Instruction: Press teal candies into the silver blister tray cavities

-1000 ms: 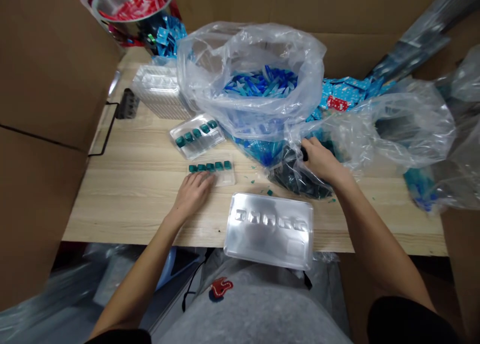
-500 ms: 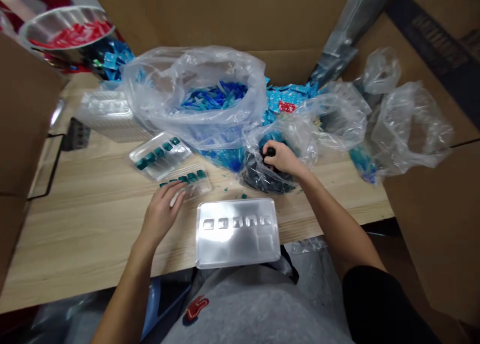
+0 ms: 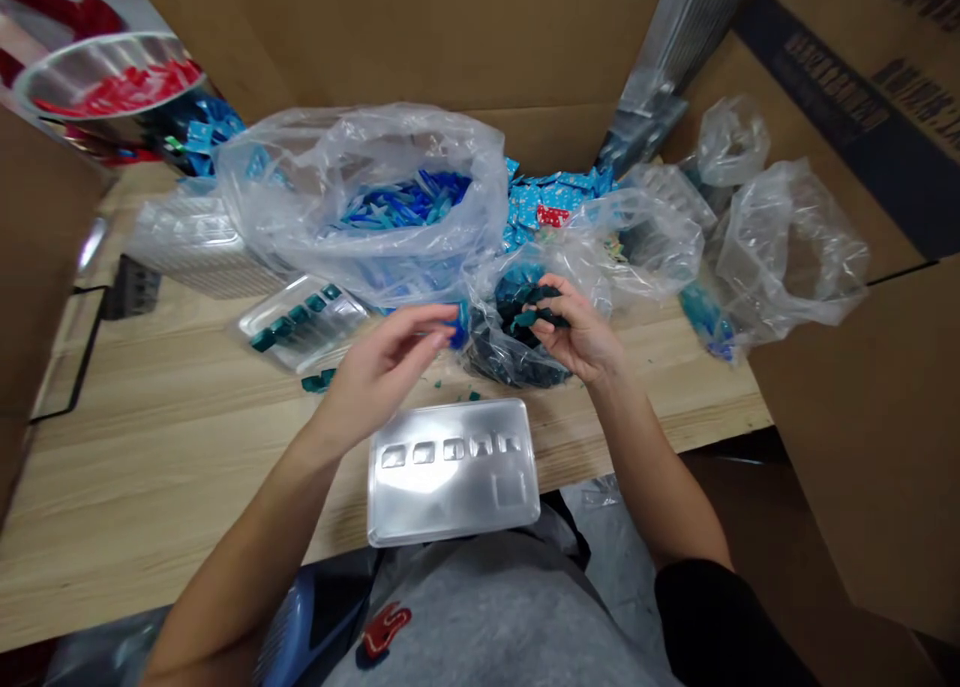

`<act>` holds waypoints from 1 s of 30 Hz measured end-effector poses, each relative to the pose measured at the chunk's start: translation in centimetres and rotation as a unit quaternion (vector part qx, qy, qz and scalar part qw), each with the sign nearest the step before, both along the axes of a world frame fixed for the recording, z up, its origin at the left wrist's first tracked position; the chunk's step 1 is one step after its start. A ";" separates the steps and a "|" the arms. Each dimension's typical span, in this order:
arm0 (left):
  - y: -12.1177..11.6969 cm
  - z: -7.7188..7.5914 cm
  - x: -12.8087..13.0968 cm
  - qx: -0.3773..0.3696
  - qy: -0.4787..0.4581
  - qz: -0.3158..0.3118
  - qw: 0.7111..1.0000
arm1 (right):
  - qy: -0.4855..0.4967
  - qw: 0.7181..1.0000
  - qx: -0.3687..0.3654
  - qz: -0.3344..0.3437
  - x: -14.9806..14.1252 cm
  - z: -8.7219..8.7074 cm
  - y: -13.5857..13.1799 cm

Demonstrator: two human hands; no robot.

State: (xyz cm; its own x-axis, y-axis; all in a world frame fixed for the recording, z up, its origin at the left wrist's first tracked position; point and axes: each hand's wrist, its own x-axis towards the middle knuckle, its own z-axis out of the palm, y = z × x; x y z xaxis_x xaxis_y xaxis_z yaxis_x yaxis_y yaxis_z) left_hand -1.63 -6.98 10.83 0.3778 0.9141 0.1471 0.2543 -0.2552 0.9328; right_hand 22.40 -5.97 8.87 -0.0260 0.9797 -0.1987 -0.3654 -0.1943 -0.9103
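My right hand is curled around several dark teal pieces, held just above a small plastic bag of the same dark pieces. My left hand is raised off the table and reaches toward the right hand, fingers loosely bent; whether it holds anything I cannot make out. A clear blister tray with a row of teal pieces lies to the left, and part of a second filled tray peeks out behind my left wrist. A silver metal mould tray sits at the table's near edge.
A big clear bag of blue pieces stands at the back centre. Stacked empty clear trays lie back left, under a steel bowl of red pieces. Crumpled clear bags fill the right side. Cardboard walls surround the wooden table.
My right hand came out of the small bag with dark teal pieces. My left hand left the tray on the table and rose toward the right hand. The view shifted slightly right.
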 end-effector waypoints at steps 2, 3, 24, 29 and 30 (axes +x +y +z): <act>1.7 0.5 2.1 -0.056 -0.033 -0.068 0.996 | 0.015 1.000 0.010 0.004 -0.6 0.6 -0.4; 2.6 0.6 3.0 -0.082 -0.046 -0.093 0.991 | 0.019 1.000 0.017 0.002 -0.9 0.8 -0.5; 0.5 3.4 2.3 -0.169 -0.200 -0.143 0.955 | -0.063 0.998 0.004 -0.028 0.4 -2.4 -0.2; -2.5 4.3 1.0 -0.050 -0.174 -0.113 0.977 | -0.141 0.990 0.025 -0.010 -0.3 -2.1 0.3; -2.9 4.3 0.8 -0.041 -0.178 -0.106 0.977 | -0.155 0.987 0.028 -0.010 -0.4 -2.1 0.4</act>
State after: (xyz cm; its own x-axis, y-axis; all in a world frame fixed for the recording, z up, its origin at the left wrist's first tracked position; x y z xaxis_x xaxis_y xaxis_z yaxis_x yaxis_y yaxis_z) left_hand -0.85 -9.89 15.11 0.4980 0.8351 0.2337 -0.1404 -0.1883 0.9720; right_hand 22.04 -5.52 6.80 0.0471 0.9892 -0.1386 -0.0703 -0.1351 -0.9883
